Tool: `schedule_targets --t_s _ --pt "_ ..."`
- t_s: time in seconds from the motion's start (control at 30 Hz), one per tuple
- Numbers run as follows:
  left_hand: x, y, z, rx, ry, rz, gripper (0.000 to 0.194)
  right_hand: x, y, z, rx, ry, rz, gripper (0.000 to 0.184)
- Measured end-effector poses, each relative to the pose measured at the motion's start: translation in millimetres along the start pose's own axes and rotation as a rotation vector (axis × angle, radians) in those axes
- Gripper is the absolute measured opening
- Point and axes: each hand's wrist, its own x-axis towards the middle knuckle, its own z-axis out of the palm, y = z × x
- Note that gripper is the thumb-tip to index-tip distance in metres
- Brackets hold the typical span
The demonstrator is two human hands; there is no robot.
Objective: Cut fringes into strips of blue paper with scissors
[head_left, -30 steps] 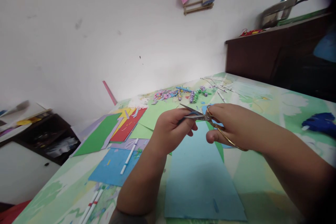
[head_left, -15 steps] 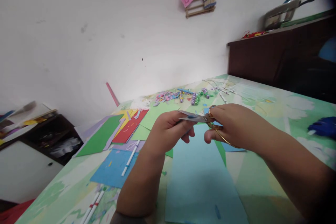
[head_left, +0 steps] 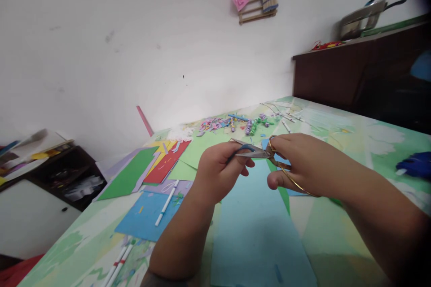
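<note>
Right hand (head_left: 301, 157) grips gold-handled metal scissors (head_left: 257, 154), blades parted around the narrow blue paper strip (head_left: 247, 147) left hand (head_left: 216, 171) pinches!

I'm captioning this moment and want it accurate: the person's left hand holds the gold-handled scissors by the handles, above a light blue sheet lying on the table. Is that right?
Not quite: the head view shows the right hand holding the gold-handled scissors by the handles, above a light blue sheet lying on the table.
</note>
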Motion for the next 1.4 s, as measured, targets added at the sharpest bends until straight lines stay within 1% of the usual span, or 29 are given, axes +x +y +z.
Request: schedule_targets --t_s 0.17,0.37,0.5,0.63,0.73,0.83,1.0,1.17,1.3,1.4 --pt "-1 -1 0.3 0.023 0.007 0.022 0.018 0 -4 0 0.016 -0.031 0.013 0.054" --pt "0 -2 -0.7 0.001 0.012 -0.009 0.016 0 -7 -1 -0.021 -0.061 0.075 0.053" --pt "1 0 -3.7 -0.052 -0.008 -0.080 0.017 1 -7 1 -0.071 -0.060 0.092 0.055" --pt "1 2 -7.0 -0.177 -0.014 -0.203 0.015 1 -7 3 -0.138 -0.014 0.066 0.060" --pt "2 1 -9.9 -0.256 -0.056 -0.282 0.015 2 -8 3 -0.163 -0.018 0.063 0.061" --pt "3 0 -13.8 -0.295 -0.131 -0.318 0.014 1 -9 1 -0.166 -0.025 0.078 0.061" --pt "3 0 -19.8 -0.300 -0.219 -0.314 0.015 0 -9 0 -0.175 -0.004 0.092 0.063" --pt "4 -1 -22.2 -0.278 -0.236 -0.327 0.012 1 -9 0 -0.148 -0.021 0.124 0.064" --pt "4 0 -18.7 -0.288 -0.261 -0.353 0.014 2 -8 0 -0.096 -0.042 0.143 0.059" --pt "6 3 -14.3 -0.273 -0.219 -0.363 0.016 4 -6 -1 -0.048 -0.085 0.138 0.048"
